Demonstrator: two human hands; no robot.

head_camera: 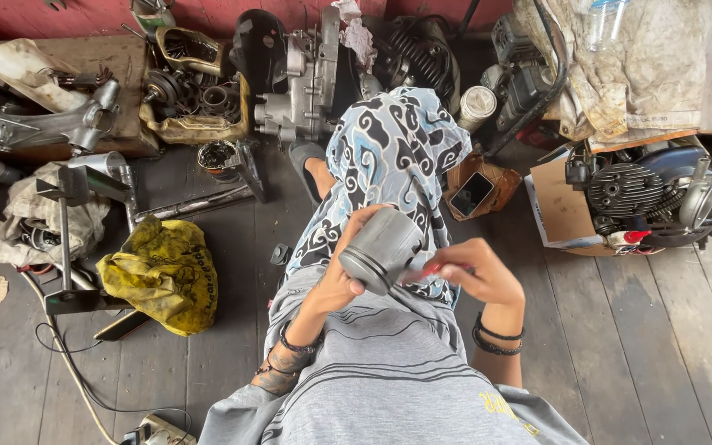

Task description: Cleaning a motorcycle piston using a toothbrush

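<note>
My left hand (pixel 341 276) grips a grey metal piston (pixel 382 247), holding it up over my lap with its flat crown tilted toward me. My right hand (pixel 478 270) is shut on a small red-handled tool (pixel 428 269) whose tip touches the piston's side. I sit on a wooden plank floor, my leg stretched out under a blue, white and black patterned cloth (pixel 393 156). Black bands circle both wrists.
Engine parts surround me: a crankcase (pixel 306 78) ahead, a finned engine (pixel 644 194) on the right, a tray of gears (pixel 195 103) at the back left. A yellow bag (pixel 162 276) and metal stand (pixel 67 239) lie left. A phone (pixel 471 194) rests in a brown box.
</note>
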